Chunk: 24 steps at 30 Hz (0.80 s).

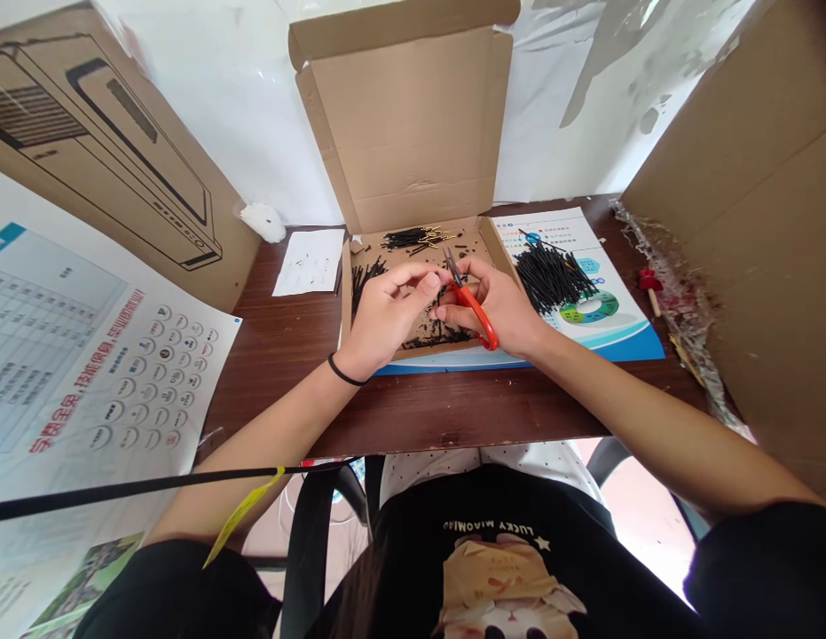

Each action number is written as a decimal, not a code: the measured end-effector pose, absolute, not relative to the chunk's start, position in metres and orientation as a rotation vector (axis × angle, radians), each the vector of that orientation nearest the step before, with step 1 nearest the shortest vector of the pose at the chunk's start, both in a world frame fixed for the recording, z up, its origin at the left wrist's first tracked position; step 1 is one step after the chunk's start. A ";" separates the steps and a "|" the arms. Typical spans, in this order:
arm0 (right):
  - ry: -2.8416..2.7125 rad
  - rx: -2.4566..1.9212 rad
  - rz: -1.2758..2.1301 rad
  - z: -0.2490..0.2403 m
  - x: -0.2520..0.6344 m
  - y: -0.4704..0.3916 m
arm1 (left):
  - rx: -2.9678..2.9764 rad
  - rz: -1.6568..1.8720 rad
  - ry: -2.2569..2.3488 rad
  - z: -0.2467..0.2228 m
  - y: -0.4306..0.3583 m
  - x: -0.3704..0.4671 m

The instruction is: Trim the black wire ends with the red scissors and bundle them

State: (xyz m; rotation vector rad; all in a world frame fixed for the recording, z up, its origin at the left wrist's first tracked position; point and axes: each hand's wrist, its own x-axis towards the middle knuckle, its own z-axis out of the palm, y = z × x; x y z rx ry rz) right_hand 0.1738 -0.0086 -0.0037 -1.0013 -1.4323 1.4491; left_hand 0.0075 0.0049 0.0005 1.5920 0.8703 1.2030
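Over the open cardboard box (405, 129), my left hand (394, 311) is closed in a pinch, and what sits between its fingertips is too small to name. My right hand (499, 306) holds red-handled scissors (477, 315), their blades pointing up and away beside the left fingertips. Inside the box lie black sticks with gold-coloured ends (419, 237) at the back, more black sticks (365, 277) at the left and small black scraps (445, 335) near the front. A large pile of black sticks (552, 275) rests on a printed sheet right of the box.
A small white paper (310, 262) lies left of the box on the dark wooden table (413, 413). Large cardboard panels (120, 142) stand at both sides. Crumpled plastic (692, 311) and a red object (649, 280) lie at the right. A black strap (153, 484) crosses the lower left.
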 end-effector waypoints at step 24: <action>-1.909 -1.303 0.187 0.003 0.191 -0.014 | 2.089 1.450 1.128 -0.001 0.002 0.004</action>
